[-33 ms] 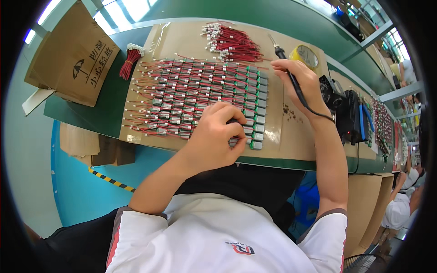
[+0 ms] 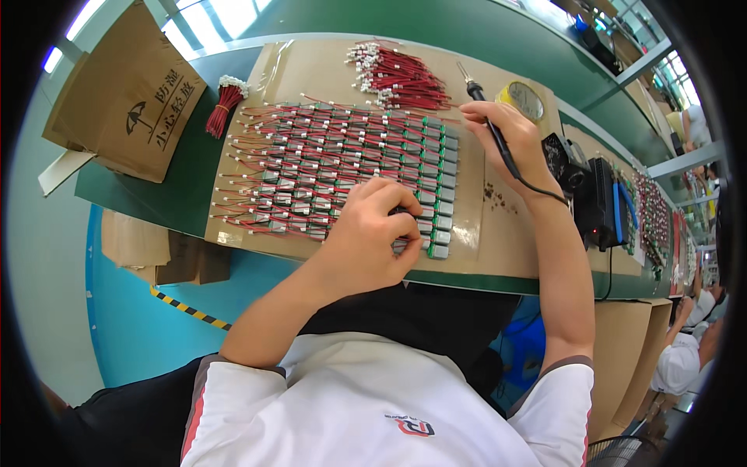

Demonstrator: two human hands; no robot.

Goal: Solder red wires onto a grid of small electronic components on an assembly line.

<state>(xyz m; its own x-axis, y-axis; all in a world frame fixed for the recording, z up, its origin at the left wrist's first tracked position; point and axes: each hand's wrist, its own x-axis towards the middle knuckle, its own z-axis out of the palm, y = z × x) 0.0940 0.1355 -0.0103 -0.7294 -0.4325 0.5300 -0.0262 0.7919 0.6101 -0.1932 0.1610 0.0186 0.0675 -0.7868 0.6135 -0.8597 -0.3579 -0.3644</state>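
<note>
My right hand point(image 2: 517, 148) is closed round a soldering iron point(image 2: 504, 152), its metal tip pointing up and away to the left, raised over the board's right side. My left hand point(image 2: 372, 232) rests low over the near right part of the rows, fingers curled in a pinch. Something dark shows between those fingers, mostly hidden, and I cannot make out what it is. Under and around this hand lie many small grey battery-like blocks point(image 2: 440, 219) with green ends, set in close rows. Thin red leads point(image 2: 311, 144) with white connectors run across them.
Loose red leads point(image 2: 401, 78) lie beyond the rows, a tied bundle point(image 2: 226, 107) to the left. A cardboard box point(image 2: 128, 101) stands far left. Right are yellow tape point(image 2: 521, 101), an iron stand point(image 2: 566, 159) and a black soldering station point(image 2: 603, 204). Brown crumbs point(image 2: 498, 197) dot the cardboard sheet point(image 2: 467, 261).
</note>
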